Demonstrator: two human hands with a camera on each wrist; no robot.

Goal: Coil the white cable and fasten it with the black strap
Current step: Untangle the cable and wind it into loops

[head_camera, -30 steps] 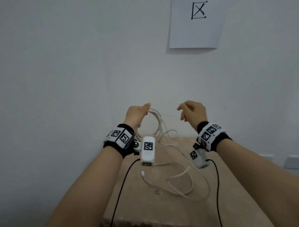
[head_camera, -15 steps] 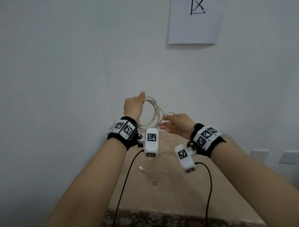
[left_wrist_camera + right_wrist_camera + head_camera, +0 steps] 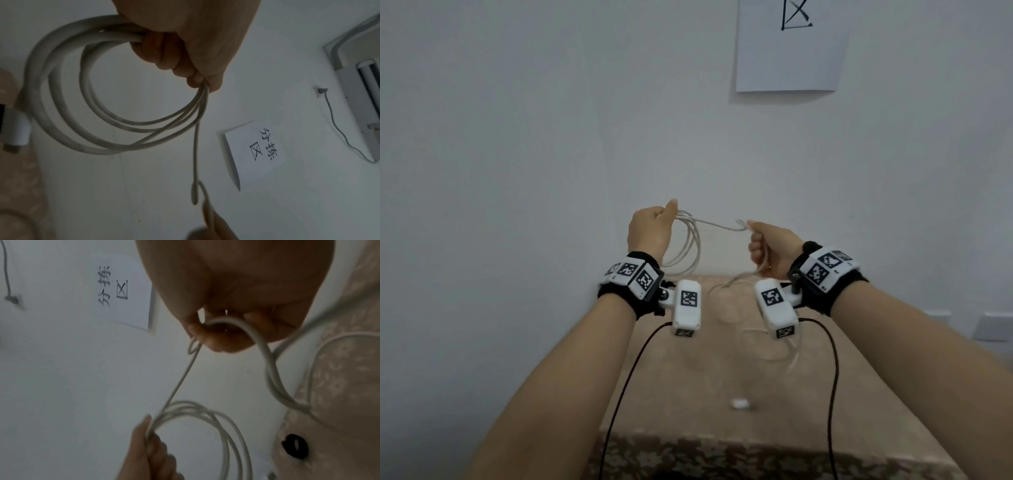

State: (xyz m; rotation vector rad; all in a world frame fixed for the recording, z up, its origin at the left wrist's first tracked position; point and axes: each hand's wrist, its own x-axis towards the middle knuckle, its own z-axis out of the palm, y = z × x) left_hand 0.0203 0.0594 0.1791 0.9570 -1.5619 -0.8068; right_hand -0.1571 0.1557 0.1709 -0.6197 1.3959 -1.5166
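My left hand (image 3: 650, 228) is raised in front of the wall and grips several loops of the white cable (image 3: 690, 246) in its curled fingers (image 3: 164, 53). From that coil (image 3: 115, 123) a single strand (image 3: 714, 224) runs across to my right hand (image 3: 767, 243), which pinches the cable (image 3: 265, 356) at shoulder width. The rest of the cable trails from the right hand down onto the table (image 3: 722, 370). A plug end (image 3: 738, 403) lies blurred on the table. The black strap (image 3: 295, 446), rolled in a ring, lies on the tablecloth in the right wrist view.
The table with a beige patterned cloth (image 3: 688, 455) stands against a white wall. A paper sheet (image 3: 791, 48) with written characters hangs on the wall above. Black wrist-camera leads (image 3: 626, 377) hang down over the table. Wall sockets (image 3: 993, 325) sit at the far right.
Both hands have risen. The right hand has taken hold of the cable and pulled away from the left, drawing a strand taut between them. Slack has lifted off the table.
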